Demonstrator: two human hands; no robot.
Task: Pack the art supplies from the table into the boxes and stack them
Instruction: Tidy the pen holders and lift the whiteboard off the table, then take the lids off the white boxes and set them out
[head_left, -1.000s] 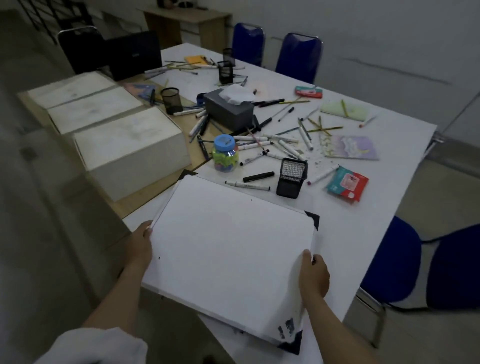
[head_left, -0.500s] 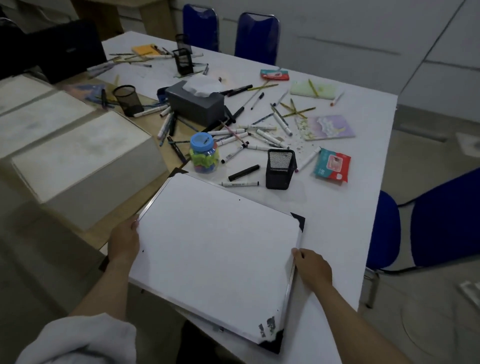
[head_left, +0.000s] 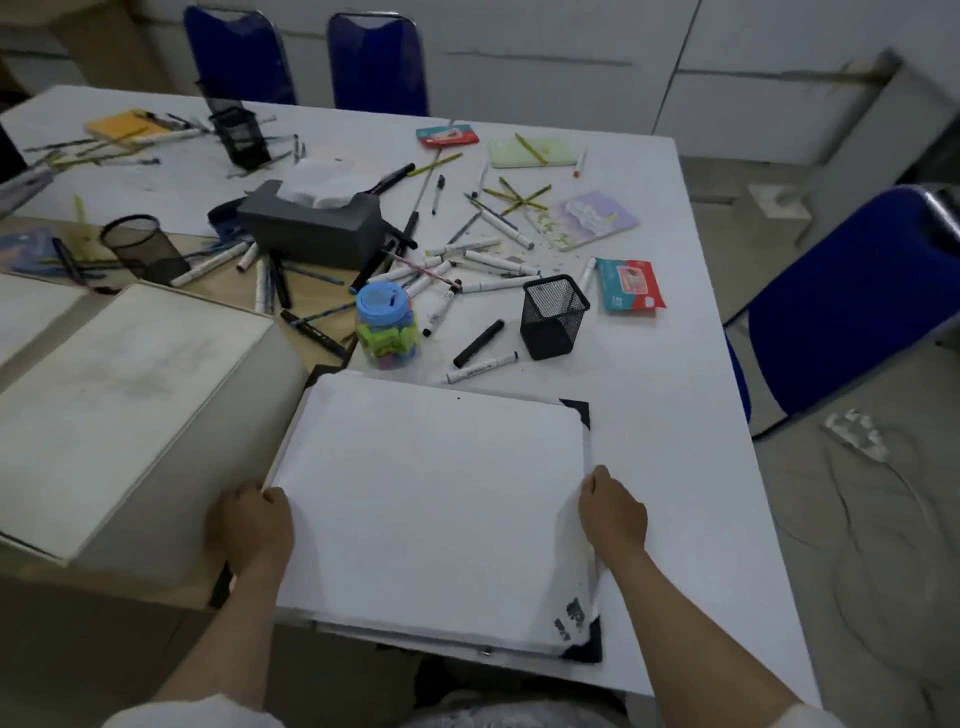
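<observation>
Two hands' fingers (head_left: 272, 494) grip white box (head_left: 431, 499) edges.

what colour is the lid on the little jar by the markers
Light blue; the jar lid shows clearly in the head view.

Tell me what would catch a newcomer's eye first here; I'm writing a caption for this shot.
The big white board with black corners dominates the near edge of the table, gripped at its sides by the left hand and right hand. Behind it lies a jumble of scattered markers around a grey tissue box, a blue-lidded jar and a black mesh cup. Pale closed boxes sit to the left.
</observation>
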